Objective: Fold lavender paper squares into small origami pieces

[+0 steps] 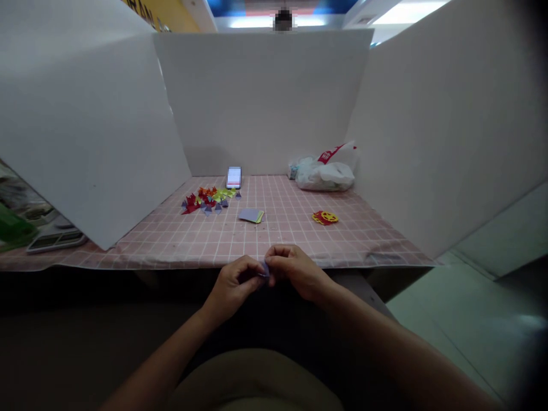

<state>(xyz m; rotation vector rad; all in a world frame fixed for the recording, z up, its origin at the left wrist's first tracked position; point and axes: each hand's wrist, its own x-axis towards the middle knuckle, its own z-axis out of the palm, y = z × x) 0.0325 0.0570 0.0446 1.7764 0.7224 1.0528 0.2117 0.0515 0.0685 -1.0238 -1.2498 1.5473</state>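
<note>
My left hand (234, 283) and my right hand (295, 271) meet just in front of the table's near edge. Both pinch one small purple folded paper piece (265, 269) between their fingertips. Farther back on the pink checked tablecloth (282, 234) lies a small stack of paper squares (252, 215), purple on top with yellow-green under it. To its left sits a pile of several folded paper shapes (208, 200) in red, orange, yellow-green and purple.
A phone (233, 177) with a lit screen leans at the back. A white plastic bag (324, 171) lies at the back right, a red and yellow paper cutout (324, 217) in front of it. White boards (265, 97) wall the table. A calculator (55, 240) lies at the left.
</note>
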